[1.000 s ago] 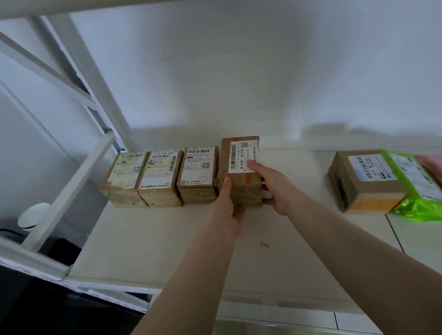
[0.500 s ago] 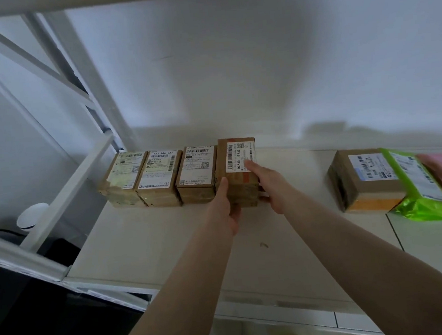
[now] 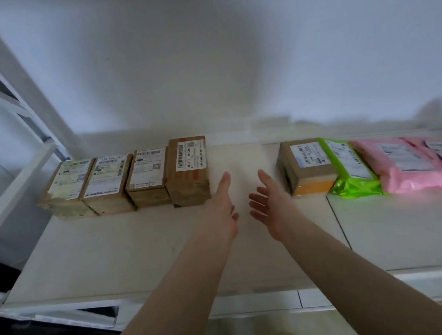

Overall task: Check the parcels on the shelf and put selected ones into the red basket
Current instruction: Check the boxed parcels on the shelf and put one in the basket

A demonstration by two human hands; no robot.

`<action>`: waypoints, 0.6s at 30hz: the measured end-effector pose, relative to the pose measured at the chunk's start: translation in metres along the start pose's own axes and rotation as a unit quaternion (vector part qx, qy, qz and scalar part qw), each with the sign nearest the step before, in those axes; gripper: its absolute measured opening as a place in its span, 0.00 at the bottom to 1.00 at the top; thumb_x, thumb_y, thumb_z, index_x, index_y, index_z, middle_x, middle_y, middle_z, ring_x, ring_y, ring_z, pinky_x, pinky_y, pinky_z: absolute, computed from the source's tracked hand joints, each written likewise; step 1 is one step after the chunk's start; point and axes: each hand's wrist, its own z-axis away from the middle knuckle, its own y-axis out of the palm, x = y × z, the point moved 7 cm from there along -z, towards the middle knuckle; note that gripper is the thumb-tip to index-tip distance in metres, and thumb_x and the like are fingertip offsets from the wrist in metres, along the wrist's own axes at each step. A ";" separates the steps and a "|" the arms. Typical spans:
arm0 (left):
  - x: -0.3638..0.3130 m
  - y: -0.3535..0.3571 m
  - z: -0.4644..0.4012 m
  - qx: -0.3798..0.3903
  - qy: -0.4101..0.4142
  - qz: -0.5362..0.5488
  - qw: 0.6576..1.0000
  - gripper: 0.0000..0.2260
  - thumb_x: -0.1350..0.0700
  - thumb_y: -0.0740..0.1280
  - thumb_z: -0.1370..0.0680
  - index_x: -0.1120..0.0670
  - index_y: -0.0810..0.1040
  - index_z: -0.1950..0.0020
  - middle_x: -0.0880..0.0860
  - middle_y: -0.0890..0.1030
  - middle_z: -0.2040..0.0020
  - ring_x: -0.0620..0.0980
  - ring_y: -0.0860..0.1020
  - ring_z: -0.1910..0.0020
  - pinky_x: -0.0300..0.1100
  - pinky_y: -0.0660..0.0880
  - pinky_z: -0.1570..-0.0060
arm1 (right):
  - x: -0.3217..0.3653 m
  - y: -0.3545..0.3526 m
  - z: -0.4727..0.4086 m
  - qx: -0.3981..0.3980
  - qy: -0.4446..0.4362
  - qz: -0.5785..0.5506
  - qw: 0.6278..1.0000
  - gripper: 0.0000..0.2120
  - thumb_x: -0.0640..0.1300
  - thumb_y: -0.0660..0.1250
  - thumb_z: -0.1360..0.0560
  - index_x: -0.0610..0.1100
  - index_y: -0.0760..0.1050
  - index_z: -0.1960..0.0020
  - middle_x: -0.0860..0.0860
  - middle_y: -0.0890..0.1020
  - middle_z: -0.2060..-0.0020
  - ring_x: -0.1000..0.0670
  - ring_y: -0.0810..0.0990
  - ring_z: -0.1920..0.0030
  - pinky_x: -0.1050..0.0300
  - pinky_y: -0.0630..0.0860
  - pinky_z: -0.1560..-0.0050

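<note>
Brown cardboard parcels sit in a row at shelf left, untouched. Left hand and right hand both empty, fingers straight, apart. Risk: tall end box could tip if clipped. Red basket not visible. White shelf, plain white wall.

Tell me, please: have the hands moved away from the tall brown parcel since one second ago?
Yes. Both hands, left and right, have let go of the tall brown parcel and drawn back to its right, open over the bare shelf.
</note>
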 end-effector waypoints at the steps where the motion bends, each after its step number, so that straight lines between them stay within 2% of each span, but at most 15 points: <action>1: 0.005 0.012 0.003 -0.003 0.005 -0.007 1.000 0.38 0.38 0.71 0.29 0.58 0.66 0.28 0.57 0.72 0.32 0.54 0.73 0.35 0.50 0.70 0.33 | -0.002 -0.018 0.001 -0.012 0.009 -0.030 0.999 0.29 0.63 0.71 0.29 0.42 0.73 0.40 0.44 0.81 0.47 0.46 0.80 0.46 0.49 0.79 0.43; 3: 0.013 0.035 0.007 0.003 0.011 -0.020 1.000 0.36 0.37 0.72 0.30 0.59 0.70 0.31 0.55 0.74 0.37 0.54 0.74 0.39 0.48 0.71 0.35 | 0.001 -0.050 0.003 -0.043 0.016 -0.071 0.996 0.28 0.62 0.71 0.29 0.43 0.72 0.40 0.44 0.78 0.49 0.46 0.79 0.46 0.49 0.78 0.45; 6: 0.026 0.082 0.017 0.017 0.030 -0.060 0.998 0.34 0.37 0.72 0.31 0.59 0.72 0.34 0.53 0.73 0.51 0.51 0.73 0.56 0.44 0.72 0.49 | 0.023 -0.097 0.001 -0.067 0.005 -0.098 0.993 0.26 0.61 0.70 0.27 0.45 0.70 0.40 0.47 0.74 0.52 0.46 0.75 0.46 0.50 0.76 0.46; 8: 0.034 0.111 0.020 0.030 0.046 -0.083 0.995 0.28 0.39 0.72 0.29 0.58 0.74 0.39 0.53 0.74 0.53 0.50 0.72 0.60 0.41 0.69 0.56 | 0.034 -0.116 -0.003 -0.059 0.008 -0.113 0.992 0.22 0.59 0.69 0.26 0.48 0.70 0.40 0.50 0.73 0.54 0.47 0.74 0.45 0.50 0.74 0.44; 10: 0.042 0.133 0.021 0.037 0.062 -0.095 0.993 0.27 0.39 0.73 0.31 0.59 0.76 0.43 0.53 0.78 0.52 0.52 0.75 0.60 0.40 0.67 0.64 | 0.039 -0.127 -0.007 -0.053 0.022 -0.120 0.991 0.19 0.59 0.69 0.25 0.49 0.71 0.42 0.51 0.72 0.55 0.48 0.73 0.46 0.50 0.74 0.43; 12: 0.050 0.147 0.016 0.036 0.076 -0.109 0.990 0.26 0.41 0.74 0.30 0.59 0.75 0.42 0.53 0.79 0.49 0.53 0.76 0.55 0.41 0.68 0.60 | 0.039 -0.132 -0.012 -0.051 0.041 -0.117 0.991 0.20 0.60 0.70 0.26 0.48 0.72 0.44 0.49 0.74 0.55 0.48 0.74 0.49 0.50 0.76 0.45; 14: 0.053 0.154 0.013 0.028 0.107 -0.109 0.988 0.17 0.47 0.73 0.27 0.56 0.74 0.46 0.52 0.77 0.54 0.50 0.74 0.58 0.40 0.69 0.57 | 0.038 -0.134 -0.017 -0.041 0.048 -0.111 0.992 0.17 0.60 0.70 0.27 0.48 0.74 0.48 0.48 0.76 0.53 0.49 0.75 0.50 0.49 0.78 0.45; 15: 0.053 0.155 0.011 0.026 0.127 -0.110 0.985 0.14 0.50 0.73 0.26 0.55 0.75 0.46 0.52 0.79 0.53 0.48 0.75 0.61 0.39 0.71 0.59 | 0.038 -0.134 -0.019 -0.036 0.050 -0.109 0.992 0.16 0.60 0.70 0.27 0.48 0.74 0.51 0.48 0.77 0.51 0.48 0.76 0.50 0.48 0.79 0.44; 17: 0.051 0.157 0.009 0.024 0.165 -0.112 0.980 0.14 0.52 0.72 0.26 0.58 0.80 0.43 0.56 0.84 0.48 0.46 0.79 0.64 0.37 0.74 0.65 | 0.039 -0.132 -0.020 -0.031 0.051 -0.100 0.993 0.15 0.60 0.70 0.26 0.49 0.74 0.53 0.46 0.78 0.47 0.47 0.77 0.47 0.47 0.79 0.44; 18: 0.051 0.157 0.011 0.023 0.176 -0.111 0.978 0.15 0.52 0.72 0.25 0.59 0.81 0.43 0.57 0.84 0.48 0.48 0.80 0.63 0.36 0.74 0.65 | 0.041 -0.132 -0.019 -0.028 0.049 -0.094 0.994 0.16 0.60 0.70 0.26 0.48 0.75 0.51 0.46 0.79 0.45 0.46 0.78 0.46 0.47 0.80 0.45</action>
